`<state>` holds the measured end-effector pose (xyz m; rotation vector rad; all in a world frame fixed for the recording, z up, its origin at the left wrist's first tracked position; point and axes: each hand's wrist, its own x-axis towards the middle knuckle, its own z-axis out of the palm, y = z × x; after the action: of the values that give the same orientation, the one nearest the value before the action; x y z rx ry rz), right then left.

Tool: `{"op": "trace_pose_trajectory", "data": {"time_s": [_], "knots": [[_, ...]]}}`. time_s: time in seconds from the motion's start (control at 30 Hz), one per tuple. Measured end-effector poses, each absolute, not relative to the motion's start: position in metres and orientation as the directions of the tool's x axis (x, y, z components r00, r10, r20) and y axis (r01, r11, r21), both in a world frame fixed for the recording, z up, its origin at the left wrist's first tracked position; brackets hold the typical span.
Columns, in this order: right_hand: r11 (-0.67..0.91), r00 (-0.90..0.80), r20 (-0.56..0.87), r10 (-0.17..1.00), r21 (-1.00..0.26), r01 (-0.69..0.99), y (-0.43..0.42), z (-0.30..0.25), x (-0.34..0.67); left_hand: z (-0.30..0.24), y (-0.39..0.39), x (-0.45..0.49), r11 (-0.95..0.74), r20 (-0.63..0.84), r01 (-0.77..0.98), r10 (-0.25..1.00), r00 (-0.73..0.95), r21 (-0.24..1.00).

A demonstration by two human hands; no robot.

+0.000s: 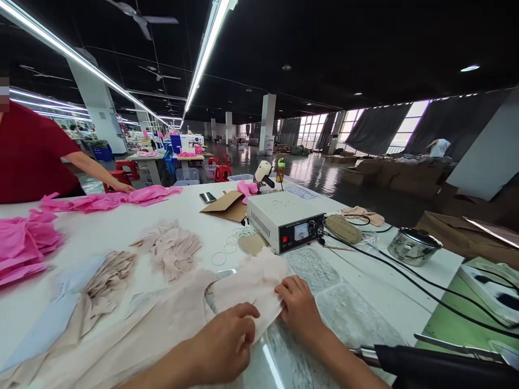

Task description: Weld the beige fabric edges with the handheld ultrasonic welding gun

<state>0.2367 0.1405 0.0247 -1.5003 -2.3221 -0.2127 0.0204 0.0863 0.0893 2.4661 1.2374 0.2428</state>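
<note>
A pale beige fabric piece [247, 286] lies over the clear and marbled sheet [344, 308] in front of me. My left hand [227, 340] has its fingers curled together at the near left edge of this fabric; the exact pinch is partly hidden. On the right edge, my right hand [300, 305] grips the cloth between thumb and bent fingers. To the left, more beige cloth [162, 308] spreads across the table, beside crumpled beige pieces [174, 246] and a light blue cloth strip [65, 302].
A white control box [284, 216] with a dial stands just beyond my hands, its black cables running right past a steel pot [413, 246]. Nearby are cardboard [227, 205] and a phone [207, 198]. A person in red [36, 146] touches pink fabric [113, 199] at left.
</note>
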Motion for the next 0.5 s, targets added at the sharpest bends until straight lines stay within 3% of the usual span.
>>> {"op": "trace_pose_trajectory", "data": {"time_s": [0.13,0.3,0.5], "knots": [[0.397,-0.372,0.339,0.864,-0.006,0.918,0.107,0.024,0.267,0.079,0.067,0.027,-0.66,-0.074,0.644,0.674,0.735,0.388],[0.383,-0.39,0.29,0.874,0.084,0.92,0.098,0.029,0.292,0.09,0.057,0.048,-0.749,-0.302,0.651,0.596,0.744,0.124],[0.369,-0.387,0.384,0.838,0.123,0.921,0.104,0.045,0.316,0.113,0.043,0.058,-0.738,-0.24,0.674,0.647,0.723,0.041]]}}
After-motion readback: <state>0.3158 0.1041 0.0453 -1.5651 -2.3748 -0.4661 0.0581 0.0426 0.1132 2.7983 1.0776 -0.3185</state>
